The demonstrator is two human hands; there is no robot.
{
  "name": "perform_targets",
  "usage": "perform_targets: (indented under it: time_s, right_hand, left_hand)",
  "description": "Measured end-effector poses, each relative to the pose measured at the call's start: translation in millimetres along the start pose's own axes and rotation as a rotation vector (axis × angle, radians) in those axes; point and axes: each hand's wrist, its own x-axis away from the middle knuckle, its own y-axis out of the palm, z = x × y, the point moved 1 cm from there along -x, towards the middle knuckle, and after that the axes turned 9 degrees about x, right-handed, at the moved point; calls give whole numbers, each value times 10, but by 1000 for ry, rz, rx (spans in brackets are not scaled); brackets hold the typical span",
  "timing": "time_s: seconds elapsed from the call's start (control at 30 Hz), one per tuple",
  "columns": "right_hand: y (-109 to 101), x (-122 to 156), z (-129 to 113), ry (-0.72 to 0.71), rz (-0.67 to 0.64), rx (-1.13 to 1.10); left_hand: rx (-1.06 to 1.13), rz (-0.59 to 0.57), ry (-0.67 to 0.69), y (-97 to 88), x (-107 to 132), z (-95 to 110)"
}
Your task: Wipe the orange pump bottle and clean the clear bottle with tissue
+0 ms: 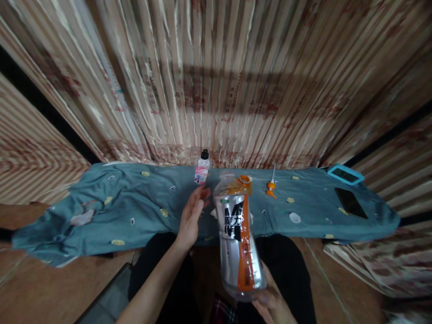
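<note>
Nearest in, down at the lower edge, the right hand [268, 299] is clamped on the base of a large clear bottle [232, 243], most of its fingers hidden behind the plastic and the forearm cut off below. The bottle hangs tilted over the lap and the cloth's front edge, neck pointing away, silver-and-orange label facing up. A plaid scrap [222, 310] between the dark-clad legs is mostly cut off, and so is a dark box [106, 294] at lower left. Across comes the left hand [194, 213], holding nothing, fingers apart from the bottle, tips just beside a small bottle [202, 171] with a black cap. By the large bottle's neck sits an orange ring [244, 180]; whether it belongs to that bottle is hard to make out. Underneath it all runs a rumpled teal cloth [182, 193], printed with yellow rounds, its front edge dropping toward a brown floor [324, 270]. Room to move lies left of the left hand, as far as a pale crumpled patch [83, 217]; to the right we have a white disc [294, 218], an orange pump head [271, 186], a dark phone [351, 202] and, near the far edge, a blue-framed clock [345, 174], digits too blurred to read. Beyond, a pleated, patterned curtain [216, 90] closes off the back, right behind the cloth
</note>
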Motion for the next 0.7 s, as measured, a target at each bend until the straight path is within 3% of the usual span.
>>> perform_targets:
  time_s: [0.07, 0.3, 0.5, 0.7]
  right_hand:
    - [116, -162, -58, 39, -50, -209]
    - [439, -477, -280, -19, -74, -185]
    - [569, -589, -291, -128, -110, 10]
    - [636, -755, -201, -172, -109, 271]
  left_hand:
    - [40, 18, -59, -90, 181, -14]
    - [47, -84, -135, -141, 546, -9]
    - [31, 4, -93, -99, 585, 35]
    - [35, 166, -132, -130, 450, 59]
